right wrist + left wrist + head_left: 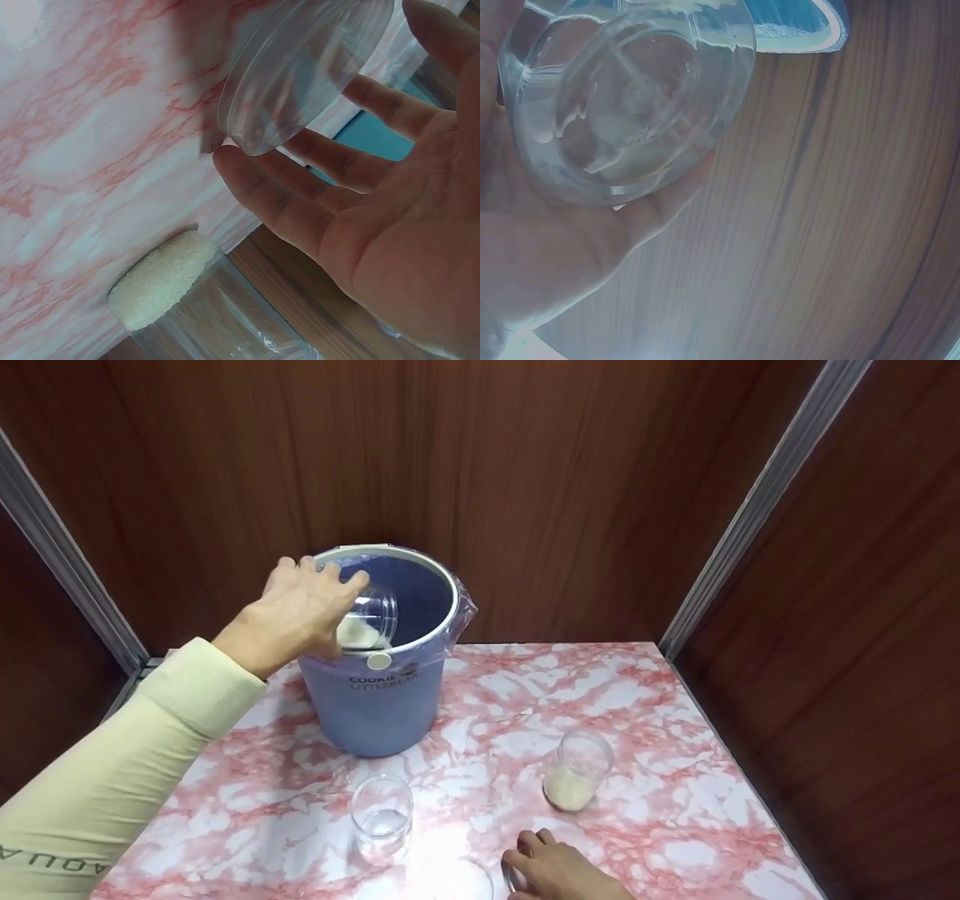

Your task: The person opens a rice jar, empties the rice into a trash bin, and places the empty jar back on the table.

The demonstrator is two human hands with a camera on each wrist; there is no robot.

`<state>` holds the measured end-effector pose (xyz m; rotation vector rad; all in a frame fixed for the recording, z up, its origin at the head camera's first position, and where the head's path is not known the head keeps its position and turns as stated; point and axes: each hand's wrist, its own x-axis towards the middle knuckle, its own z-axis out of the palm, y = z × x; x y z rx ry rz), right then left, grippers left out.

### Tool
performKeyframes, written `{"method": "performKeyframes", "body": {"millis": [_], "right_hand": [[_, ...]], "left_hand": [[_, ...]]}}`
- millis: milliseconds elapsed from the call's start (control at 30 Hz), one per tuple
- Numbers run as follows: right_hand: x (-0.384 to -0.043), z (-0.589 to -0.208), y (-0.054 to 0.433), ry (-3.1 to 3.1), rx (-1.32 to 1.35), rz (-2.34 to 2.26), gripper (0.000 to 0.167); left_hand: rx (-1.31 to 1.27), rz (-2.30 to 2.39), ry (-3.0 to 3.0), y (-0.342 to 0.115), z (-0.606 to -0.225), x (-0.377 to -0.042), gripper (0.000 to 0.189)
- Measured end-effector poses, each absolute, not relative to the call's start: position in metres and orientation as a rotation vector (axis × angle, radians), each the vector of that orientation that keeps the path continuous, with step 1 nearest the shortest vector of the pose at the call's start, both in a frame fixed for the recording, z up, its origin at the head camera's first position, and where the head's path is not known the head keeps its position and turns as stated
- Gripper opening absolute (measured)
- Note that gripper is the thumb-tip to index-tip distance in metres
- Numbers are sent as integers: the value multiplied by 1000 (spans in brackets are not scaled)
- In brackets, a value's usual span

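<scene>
My left hand (300,604) grips a clear plastic jar (379,611), tipped over the mouth of the blue bucket (375,705). White grains, like rice, lie inside the jar near its lip. The left wrist view shows the jar's round base (637,105) against the palm, fingers around its side. Low on the table, my right hand (566,870) holds a shallow clear plastic lid (300,82) between thumb and fingers, the lid tilted close over the tabletop. Beside that hand stands a clear jar of white rice (574,780), its lower part filled.
An upright clear jar (382,810) stands in front of the bucket. Another clear round rim (472,877) shows at the bottom edge of the head view. Thin plastic lining (461,611) hangs over the bucket's rim. Brown wood-grain panels (562,510) enclose the marbled table (637,690).
</scene>
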<state>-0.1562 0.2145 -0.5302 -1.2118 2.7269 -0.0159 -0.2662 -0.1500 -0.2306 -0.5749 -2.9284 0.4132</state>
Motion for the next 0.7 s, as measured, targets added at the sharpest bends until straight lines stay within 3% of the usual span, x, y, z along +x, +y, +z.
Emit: {"method": "performKeyframes", "body": {"millis": [700], "right_hand": [[-155, -529, 215, 2735, -1215, -47, 49]], "left_hand": [[-593, 499, -2912, -144, -226, -274, 80]]}}
